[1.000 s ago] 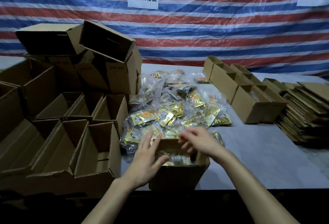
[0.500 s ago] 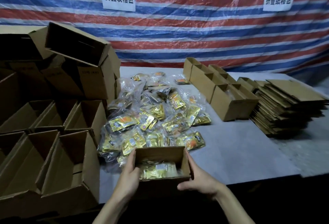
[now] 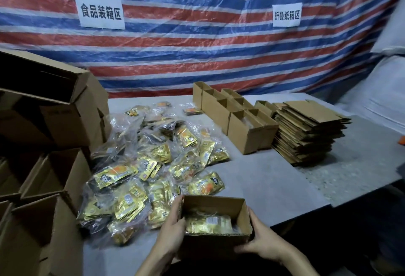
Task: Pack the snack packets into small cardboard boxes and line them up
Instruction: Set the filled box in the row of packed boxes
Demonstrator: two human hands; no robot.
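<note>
At the worktop's (image 3: 263,179) near edge, our left hand (image 3: 173,229) and right hand (image 3: 260,245) grip the small cardboard box (image 3: 208,248) by its sides, gold snack packets (image 3: 210,224) inside. This one looks packed, we judge; next we carry it right and set it flush against the row of boxes (image 3: 241,137).

Two signs (image 3: 99,11), one flat-carton stack (image 3: 306,131), one filled box (image 3: 212,202), one left hand (image 3: 173,229), one right hand (image 3: 263,244) (heaped packets (image 3: 153,166) beyond counting).

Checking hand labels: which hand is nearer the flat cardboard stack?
Right. The right hand holds the small box on the side facing the flat cardboard stack; the left hand holds the opposite side.
</note>
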